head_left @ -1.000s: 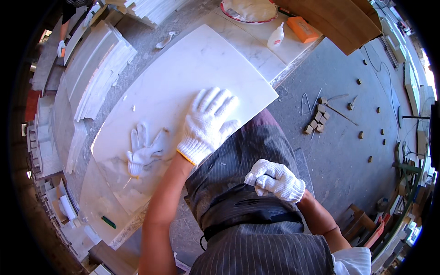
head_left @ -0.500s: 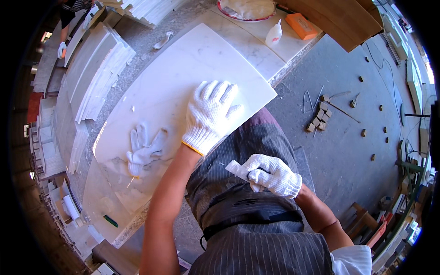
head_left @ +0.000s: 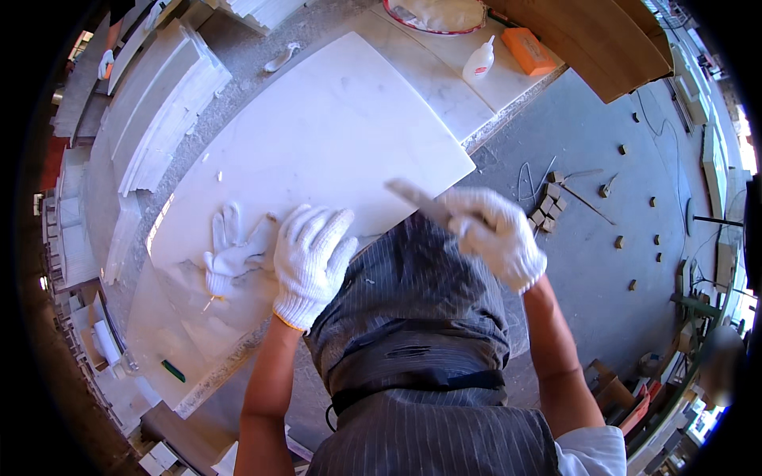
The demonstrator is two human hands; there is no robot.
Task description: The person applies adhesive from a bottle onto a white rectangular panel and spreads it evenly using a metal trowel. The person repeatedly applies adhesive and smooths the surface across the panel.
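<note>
At the far left, stacked pale stone strips (head_left: 159, 103) are seen along the bench (head_left: 262, 40), close beside the upper left edge of the white marble slab (head_left: 333, 135), so little free room is left on that side. A spare white glove (head_left: 230, 254) is laid flat on the slab near its lower edge. Just to its right, the left hand (head_left: 311, 262) is pressed palm down on the slab at that near edge, its gloved fingers (head_left: 317, 226) spread wide and nothing held. The middle of the slab is left bare. Off the slab's right corner, the right hand (head_left: 496, 234) is raised above the striped apron (head_left: 413, 317), its fingers closed around a thin flat tool (head_left: 417, 198), blurred, whose tip points toward the slab's edge. Farther right, grey floor (head_left: 603, 143) with small scattered blocks (head_left: 548, 208) is seen.
</note>
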